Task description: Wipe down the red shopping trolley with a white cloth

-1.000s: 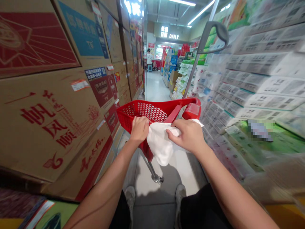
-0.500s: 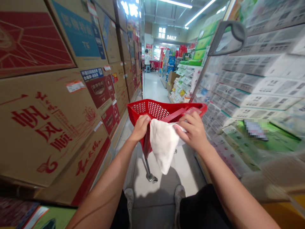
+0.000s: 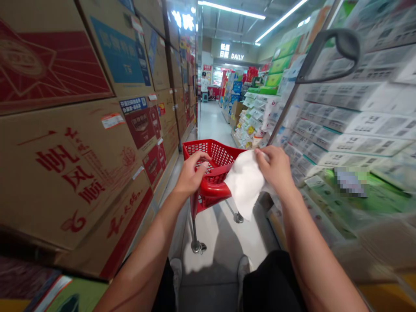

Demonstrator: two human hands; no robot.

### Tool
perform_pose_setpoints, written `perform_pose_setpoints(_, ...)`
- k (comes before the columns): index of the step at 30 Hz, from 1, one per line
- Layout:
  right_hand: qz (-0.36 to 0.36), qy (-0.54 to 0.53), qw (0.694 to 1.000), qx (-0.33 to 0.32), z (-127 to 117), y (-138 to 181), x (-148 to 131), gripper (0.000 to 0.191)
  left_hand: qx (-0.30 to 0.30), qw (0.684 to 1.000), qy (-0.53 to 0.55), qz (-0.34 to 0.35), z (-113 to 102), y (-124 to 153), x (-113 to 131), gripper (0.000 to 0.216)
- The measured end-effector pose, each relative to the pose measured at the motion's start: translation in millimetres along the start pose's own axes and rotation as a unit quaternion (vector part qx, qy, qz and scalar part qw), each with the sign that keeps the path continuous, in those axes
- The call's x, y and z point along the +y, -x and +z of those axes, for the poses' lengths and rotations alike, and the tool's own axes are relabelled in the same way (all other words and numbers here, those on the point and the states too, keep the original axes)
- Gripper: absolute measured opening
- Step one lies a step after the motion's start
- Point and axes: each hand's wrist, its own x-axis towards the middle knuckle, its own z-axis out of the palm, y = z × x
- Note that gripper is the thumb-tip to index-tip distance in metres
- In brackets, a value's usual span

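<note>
A red plastic shopping cart [image 3: 211, 190] stands on the aisle floor just in front of me. My left hand [image 3: 191, 173] rests on its near rim, fingers curled over the edge. My right hand [image 3: 276, 167] grips a white cloth [image 3: 245, 184] that hangs down over the cart's right side. The cart's grey pull handle [image 3: 338, 52] sticks up on a metal bar at the upper right.
Stacked brown cartons [image 3: 81, 143] wall the left side. Shelves of white and green packs [image 3: 351, 130] line the right. The narrow aisle floor [image 3: 211, 119] runs ahead to a "DAILY" sign [image 3: 237, 56]; a person [image 3: 203, 82] stands far off. My shoes [image 3: 178, 268] show below.
The cart has turned and shifted away to the right. My right hand has carried the cloth from the near rim across to the cart's right side. My left hand stays on the rim.
</note>
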Motion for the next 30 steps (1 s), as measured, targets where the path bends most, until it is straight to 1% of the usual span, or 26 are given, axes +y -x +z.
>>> perform_pose_setpoints(1,-0.01,0.003,1.0,-0.005,4,1,-7,0.037,-0.019,0.999,-0.024,0.03,0,0,18,0.027)
perform_pose_setpoints(2,-0.018,0.01,1.0,0.003,5,3,-14,0.035,-0.043,0.997,-0.054,0.044,0,2,36,0.027)
perform_pose_setpoints(3,-0.026,0.02,0.999,0.021,4,3,-21,0.033,-0.077,0.992,-0.085,0.05,1,4,52,0.029)
perform_pose_setpoints(4,-0.034,0.03,0.998,0.045,2,4,-27,0.03,-0.129,0.984,-0.119,0.04,3,6,64,0.031)
perform_pose_setpoints(5,-0.042,0.039,0.996,0.07,-3,5,-32,0.028,-0.163,0.974,-0.155,0.024,5,10,74,0.037)
perform_pose_setpoints(6,-0.051,0.044,0.993,0.093,-8,6,-38,0.026,-0.171,0.965,-0.199,0.017,8,13,81,0.043)
perform_pose_setpoints(8,-0.07,0.034,0.99,0.119,-19,10,-52,0.026,-0.184,0.939,-0.291,0.004,13,18,86,0.042)
perform_pose_setpoints(9,-0.081,0.019,0.99,0.117,-23,12,-59,0.027,-0.187,0.926,-0.327,0.002,16,20,85,0.039)
perform_pose_setpoints(10,-0.094,-0.003,0.99,0.101,-26,15,-67,0.028,-0.191,0.917,-0.351,0.003,17,21,83,0.037)
perform_pose_setpoints(11,-0.11,-0.03,0.991,0.067,-27,19,-74,0.029,-0.192,0.911,-0.365,0.006,18,22,80,0.036)
perform_pose_setpoints(13,-0.146,-0.073,0.986,-0.04,-23,26,-86,0.031,-0.179,0.911,-0.372,0.012,18,21,73,0.03)
perform_pose_setpoints(14,-0.163,-0.079,0.979,-0.092,-19,29,-89,0.032,-0.167,0.914,-0.37,0.014,17,20,69,0.026)
perform_pose_setpoints(15,-0.174,-0.072,0.973,-0.13,-15,31,-90,0.033,-0.157,0.917,-0.367,0.017,15,20,65,0.024)
perform_pose_setpoints(16,-0.181,-0.058,0.97,-0.151,-10,32,-88,0.035,-0.15,0.919,-0.363,0.02,12,19,61,0.023)
perform_pose_setpoints(18,-0.182,-0.027,0.97,-0.157,-3,31,-75,0.041,-0.145,0.927,-0.345,0.036,5,17,53,0.024)
perform_pose_setpoints(20,-0.166,-0.013,0.974,-0.151,0,26,-55,0.045,-0.143,0.94,-0.304,0.058,-5,16,45,0.023)
perform_pose_setpoints(22,-0.141,-0.006,0.979,-0.147,0,20,-35,0.046,-0.131,0.96,-0.237,0.074,-14,15,38,0.023)
perform_pose_setpoints(24,-0.123,0.005,0.983,-0.137,1,17,-24,0.047,-0.102,0.978,-0.164,0.083,-19,14,30,0.022)
perform_pose_setpoints(25,-0.126,0.009,0.983,-0.133,2,17,-24,0.047,-0.082,0.983,-0.136,0.09,-19,14,26,0.019)
perform_pose_setpoints(27,-0.153,0.013,0.98,-0.13,6,19,-36,0.047,-0.035,0.987,-0.116,0.106,-16,14,19,0.019)
perform_pose_setpoints(28,-0.171,0.011,0.977,-0.127,9,21,-46,0.048,-0.015,0.985,-0.13,0.112,-13,15,15,0.02)
perform_pose_setpoints(30,-0.199,0.006,0.972,-0.125,16,26,-70,0.049,0.012,0.973,-0.201,0.115,-9,15,9,0.022)
